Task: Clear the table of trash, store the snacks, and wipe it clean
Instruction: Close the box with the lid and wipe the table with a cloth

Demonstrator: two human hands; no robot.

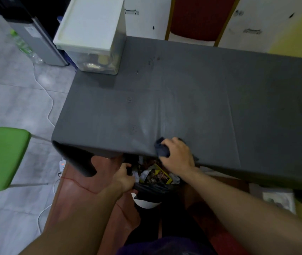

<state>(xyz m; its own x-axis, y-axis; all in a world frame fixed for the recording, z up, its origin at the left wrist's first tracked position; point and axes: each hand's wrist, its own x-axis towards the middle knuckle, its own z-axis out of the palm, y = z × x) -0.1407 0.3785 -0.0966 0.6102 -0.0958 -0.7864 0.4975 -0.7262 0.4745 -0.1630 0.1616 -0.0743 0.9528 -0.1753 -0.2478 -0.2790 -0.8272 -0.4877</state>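
The head camera looks down on both hands at the near edge of the table. The right hand (pixel 176 157) lies on this edge. Its fingers are curled around a crumpled dark blue wiping cloth (pixel 162 147) and press it on the surface just where the top ends. The left hand (pixel 124 176) is lower, under the level of the table top. With closed fingers it grips the rim of the black plastic bag (pixel 150 188) that lines a small round white bin (pixel 144 203).

The mouth of the bag is just below the cloth and a little to its left, so the hands are near each other, one on the edge and one beneath it. Inside the bag I see a yellow and black snack wrapper (pixel 160 174) and some crumpled white paper.

The long table with the dark grey cover (pixel 210 92) runs from left to right in front of the person. A few small dark specks (pixel 132 128) lie on the cover, to the left of the cloth and farther from the person. The right hand is the nearer one to them. I judge that the wiping goes toward the near edge, so the bag must be under the place where the cloth leaves the top.

A white plastic storage box with a lid (pixel 91 34) stands on the far left corner. I cannot tell what it contains.
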